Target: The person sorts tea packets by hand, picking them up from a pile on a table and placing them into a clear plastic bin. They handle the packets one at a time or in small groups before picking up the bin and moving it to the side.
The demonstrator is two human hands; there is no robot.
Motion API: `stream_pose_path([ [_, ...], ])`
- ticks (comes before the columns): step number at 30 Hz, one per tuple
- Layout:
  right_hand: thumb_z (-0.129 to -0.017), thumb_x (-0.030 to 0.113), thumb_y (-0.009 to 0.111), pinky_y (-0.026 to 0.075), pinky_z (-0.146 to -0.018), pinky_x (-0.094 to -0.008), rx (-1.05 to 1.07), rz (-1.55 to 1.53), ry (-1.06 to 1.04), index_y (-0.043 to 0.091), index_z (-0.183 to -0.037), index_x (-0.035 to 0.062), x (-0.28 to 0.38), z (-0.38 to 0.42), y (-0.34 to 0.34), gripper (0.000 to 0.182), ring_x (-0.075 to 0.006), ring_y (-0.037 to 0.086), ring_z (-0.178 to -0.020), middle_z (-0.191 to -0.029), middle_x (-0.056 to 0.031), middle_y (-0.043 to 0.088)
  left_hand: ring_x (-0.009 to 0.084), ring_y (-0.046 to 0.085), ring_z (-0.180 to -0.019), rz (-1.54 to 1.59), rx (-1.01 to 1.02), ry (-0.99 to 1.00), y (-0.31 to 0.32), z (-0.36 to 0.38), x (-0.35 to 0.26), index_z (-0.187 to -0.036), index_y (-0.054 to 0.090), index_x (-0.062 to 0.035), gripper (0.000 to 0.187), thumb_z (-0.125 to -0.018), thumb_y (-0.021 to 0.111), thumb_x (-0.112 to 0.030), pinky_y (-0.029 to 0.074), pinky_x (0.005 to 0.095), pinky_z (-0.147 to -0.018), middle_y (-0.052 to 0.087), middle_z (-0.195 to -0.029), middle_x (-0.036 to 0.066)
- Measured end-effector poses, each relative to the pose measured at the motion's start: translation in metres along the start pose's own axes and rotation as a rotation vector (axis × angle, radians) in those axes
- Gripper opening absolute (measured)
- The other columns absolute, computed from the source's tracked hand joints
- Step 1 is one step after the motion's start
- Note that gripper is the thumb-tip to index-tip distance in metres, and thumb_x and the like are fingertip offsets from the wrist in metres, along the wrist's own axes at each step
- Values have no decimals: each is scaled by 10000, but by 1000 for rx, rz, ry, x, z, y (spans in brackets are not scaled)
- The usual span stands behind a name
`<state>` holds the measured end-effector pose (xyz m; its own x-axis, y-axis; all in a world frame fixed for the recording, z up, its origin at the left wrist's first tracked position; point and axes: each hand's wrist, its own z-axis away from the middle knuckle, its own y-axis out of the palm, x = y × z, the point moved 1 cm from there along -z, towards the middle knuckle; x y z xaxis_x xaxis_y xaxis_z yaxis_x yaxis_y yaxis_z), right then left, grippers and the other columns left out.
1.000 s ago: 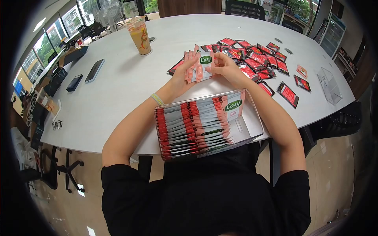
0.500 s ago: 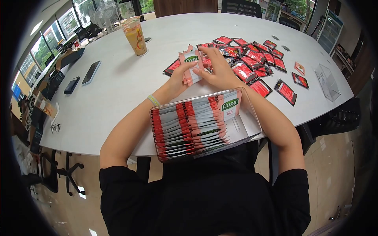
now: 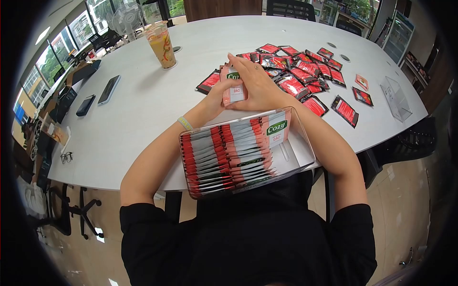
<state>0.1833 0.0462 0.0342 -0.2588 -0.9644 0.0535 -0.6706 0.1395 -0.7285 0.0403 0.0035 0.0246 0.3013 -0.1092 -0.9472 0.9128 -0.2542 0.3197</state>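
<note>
A small stack of pink Cozy sachets stands between my two hands, lined up evenly, its label facing me. My left hand grips the stack's left side, thumb across the front. Wrapped round the top and right side is my right hand, closed against the sachets. Just below, at the table's near edge, a clear plastic box sits tilted toward me. Rows of red and pink sachets fill most of it, with bare floor showing at its right.
Beyond my right hand lies a loose pile of red and black sachets. A clear acrylic holder stands at the right. Leftward are a drink cup, a phone, a smaller dark device and eyeglasses.
The fanned, uneven sachets in my hands have become a neat stack. My right hand has closed round its top and right side. The box has hardly moved.
</note>
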Motion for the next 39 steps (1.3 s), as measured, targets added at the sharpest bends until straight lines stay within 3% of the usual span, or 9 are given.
stream_pose_path([
  [6,-598,319,689,272,-977,-458,-74,-39,10,194,-1406,72,0,2,-2,980,-314,415,-1162,-1253,-168,425,221,543,-1066,134,170,117,-4,-1,-1,-1244,399,-46,473,-846,485,-286,412,367,-949,526,-1157,124],
  [16,-625,418,692,207,-986,-544,-24,28,39,178,-1414,77,2,3,2,1002,-284,430,-1155,-1232,-149,460,208,539,-1080,113,119,35,-3,3,-6,-1219,434,-49,440,-867,503,-304,429,375,-938,548,-1129,126],
  [19,-623,436,695,211,-986,-540,-5,19,69,163,-1416,71,0,3,4,1022,-285,451,-1125,-1204,-154,475,240,513,-1127,14,117,41,-1,-1,-1,-1288,362,-23,472,-904,435,-287,426,380,-956,483,-1242,166],
  [21,-618,443,699,214,-985,-539,23,5,104,151,-1417,66,-2,3,5,1039,-289,463,-1107,-1190,-158,482,196,539,-1070,99,170,50,-6,-4,2,-1233,420,-18,465,-864,543,-273,437,343,-921,543,-1146,115],
  [27,-653,536,666,215,-972,-565,-19,49,55,115,-1415,38,-7,7,3,1065,-313,464,-1120,-1214,-188,472,216,542,-1055,105,205,-1,-4,1,1,-1233,411,6,470,-866,536,-261,429,357,-927,542,-1138,131],
  [31,-642,573,689,350,-955,-432,-66,-178,199,334,-1363,58,-39,11,-23,955,-315,495,-1103,-1208,-170,514,249,557,-1006,166,76,88,-10,-4,5,-1149,444,-32,386,-863,553,-266,473,429,-883,550,-1027,120],
  [32,-681,493,705,417,-905,-353,-140,-251,319,515,-1237,70,-52,17,-38,724,-302,529,-1065,-1166,-165,550,251,544,-1036,142,14,99,-9,-3,4,-1168,443,16,399,-914,462,-292,471,459,-881,556,-1077,139],
  [36,-753,385,672,450,-837,-347,-434,183,645,653,-978,37,-131,70,-105,415,-256,598,-944,-994,-139,634,262,532,-1054,143,-26,71,-7,-2,3,-1150,447,22,384,-907,483,-273,471,451,-889,549,-1075,140],
  [39,-782,340,607,474,-716,-341,-444,582,831,682,-897,43,-189,151,-138,327,-246,636,-794,-831,-128,665,269,512,-1087,93,-50,90,-3,-1,3,-1165,436,29,387,-897,505,-241,467,440,-903,530,-1120,152],
])
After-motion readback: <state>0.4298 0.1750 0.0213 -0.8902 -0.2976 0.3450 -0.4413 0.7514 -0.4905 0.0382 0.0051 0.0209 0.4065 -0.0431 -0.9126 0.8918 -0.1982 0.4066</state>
